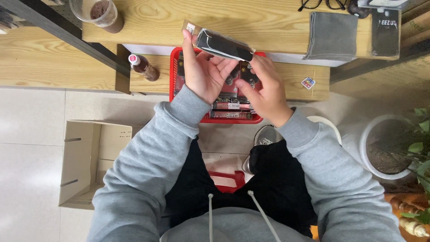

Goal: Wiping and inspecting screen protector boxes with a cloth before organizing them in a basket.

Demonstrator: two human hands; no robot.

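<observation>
1. Wooden bench (251,20) is running along the top; pale tile floor is showing below it.
2. Left hand (204,74) is gripping a clear packet with a black item inside (221,45), thumb at the packet's left end.
3. Right hand (266,89) is pinching the packet's right end.
4. Packet is hovering over the bench's front edge, above a red basket (172,71) of dark packs.
5. Grey cloth (331,36) is lying near the bench's right end; a capped bottle (143,67) is lying just left of the basket.

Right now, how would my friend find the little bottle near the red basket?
Start at the low wooden shelf under the tabletop, where the red basket sits. Just left of the basket lies a small bottle of dark brown liquid, tipped on its side. Its pink-and-white cap sets it apart from the clear cup above.
</observation>
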